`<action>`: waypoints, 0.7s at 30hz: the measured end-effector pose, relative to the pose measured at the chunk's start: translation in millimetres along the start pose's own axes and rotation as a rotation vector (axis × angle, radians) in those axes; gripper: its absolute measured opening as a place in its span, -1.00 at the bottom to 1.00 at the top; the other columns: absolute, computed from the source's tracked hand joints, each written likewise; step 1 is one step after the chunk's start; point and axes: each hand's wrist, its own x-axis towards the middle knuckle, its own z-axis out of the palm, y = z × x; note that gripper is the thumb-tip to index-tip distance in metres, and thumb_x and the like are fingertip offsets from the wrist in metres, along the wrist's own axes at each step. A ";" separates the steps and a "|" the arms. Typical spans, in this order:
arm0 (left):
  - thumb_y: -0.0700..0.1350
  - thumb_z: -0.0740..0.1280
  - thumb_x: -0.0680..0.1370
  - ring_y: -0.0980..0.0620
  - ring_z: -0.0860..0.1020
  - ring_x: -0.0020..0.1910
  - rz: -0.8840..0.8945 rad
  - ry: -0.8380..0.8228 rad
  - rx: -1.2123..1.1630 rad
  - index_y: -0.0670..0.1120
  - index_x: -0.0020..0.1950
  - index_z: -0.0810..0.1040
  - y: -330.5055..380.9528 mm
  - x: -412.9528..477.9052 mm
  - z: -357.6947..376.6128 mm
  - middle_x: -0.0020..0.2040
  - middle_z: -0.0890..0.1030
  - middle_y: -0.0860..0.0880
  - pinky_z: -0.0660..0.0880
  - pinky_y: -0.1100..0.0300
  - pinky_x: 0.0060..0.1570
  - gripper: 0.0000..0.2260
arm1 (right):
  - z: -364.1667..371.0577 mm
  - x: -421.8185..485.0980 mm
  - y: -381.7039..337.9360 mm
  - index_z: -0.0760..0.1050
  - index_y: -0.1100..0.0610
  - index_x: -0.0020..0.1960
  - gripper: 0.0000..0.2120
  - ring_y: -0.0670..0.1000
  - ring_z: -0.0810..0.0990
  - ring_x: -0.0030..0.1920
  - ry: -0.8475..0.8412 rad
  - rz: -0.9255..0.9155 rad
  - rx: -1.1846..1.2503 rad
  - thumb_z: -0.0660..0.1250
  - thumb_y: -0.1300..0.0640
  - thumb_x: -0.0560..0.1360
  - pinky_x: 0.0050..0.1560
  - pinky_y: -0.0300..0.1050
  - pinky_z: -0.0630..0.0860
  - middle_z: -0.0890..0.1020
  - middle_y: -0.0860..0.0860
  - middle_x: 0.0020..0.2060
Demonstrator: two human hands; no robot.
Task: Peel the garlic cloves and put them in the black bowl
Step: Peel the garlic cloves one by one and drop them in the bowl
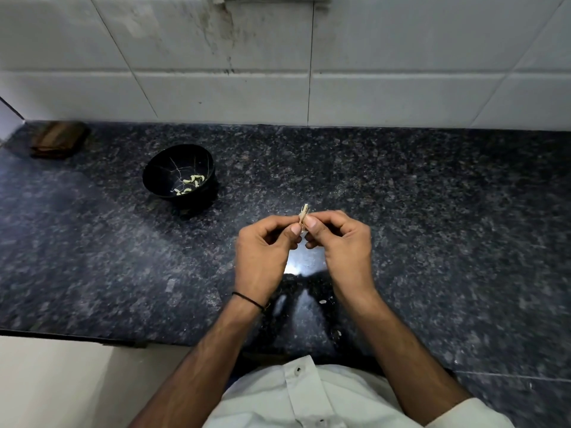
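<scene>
On my feed both hands were raised together over the near middle of the desk (432, 211), fingers curled. The left hand (262, 251) and the right hand (343, 245) pinched one garlic clove (304, 211) between thumbs and forefingers. Its pale, papery tip stuck up above the fingertips, clear of the desk surface. A thin black band (248, 301) ran round the left wrist. Below the forearms I could see a white buttoned shirt (309, 396). A few pale flecks (323, 301) lay on the desk near its front edge, between the wrists. The black bowl (160, 177) stood left of the hands and farther back, well apart from them, with several peeled cloves (191, 183) lying in its bottom. A blurred brown object (58, 139) sat in the far left corner, against the white tiled wall (401, 72).
</scene>
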 end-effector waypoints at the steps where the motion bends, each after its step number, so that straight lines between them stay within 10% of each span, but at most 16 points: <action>1: -0.27 0.41 0.55 -0.03 0.68 -0.14 -0.004 0.003 -0.015 -0.14 0.03 0.71 -0.5 0.5 0.6 -0.13 0.73 -0.01 0.64 0.10 -0.10 -0.88 | 0.1 1.0 0.2 0.70 0.19 -0.05 -0.94 0.02 0.65 -0.22 0.004 0.021 0.038 0.44 0.24 0.53 -0.19 -0.18 0.58 0.68 0.10 -0.13; 21: -0.21 0.44 0.54 -0.01 0.69 -0.08 -0.047 -0.036 -0.030 -0.13 0.05 0.70 -13.4 10.2 2.0 -0.09 0.73 -0.01 0.63 0.11 -0.05 -0.89 | 4.9 11.9 12.5 0.66 0.24 -0.09 -0.95 -0.05 0.63 -0.21 0.024 0.155 0.123 0.43 0.27 0.53 -0.21 -0.22 0.56 0.69 0.09 -0.24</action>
